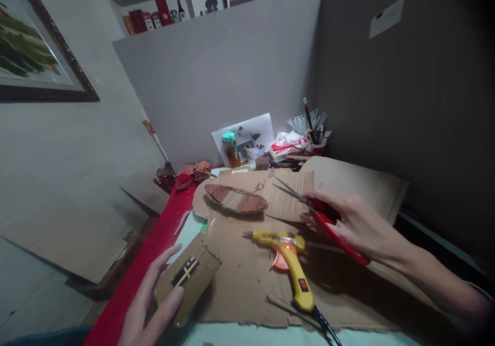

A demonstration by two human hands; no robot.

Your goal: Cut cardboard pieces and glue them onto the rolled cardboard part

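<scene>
My left hand (pixel 143 312) grips a small piece of brown cardboard (pixel 199 279) with a black printed mark, at the lower left; its thumb lies on the face and the fingers are along the far edge. Red-handled scissors (pixel 328 225) are in my right hand (pixel 353 222), blades slightly parted and pointing up and left over a ribbed cardboard piece (pixel 288 194). Between my hands a yellow hot glue gun (pixel 297 268) lies on the large cardboard sheet (pixel 243 289), its small light glowing orange. Behind it rests a leaf-shaped cardboard piece (pixel 235 199), painted partly reddish brown.
At the back stand a jar with a turquoise lid (pixel 232 150), a tissue pack (pixel 288 145) and a cup of glue sticks and brushes (pixel 317 142). The glue gun's black cord (pixel 327 328) runs off the front edge. Grey panels (pixel 232 78) enclose the back and right.
</scene>
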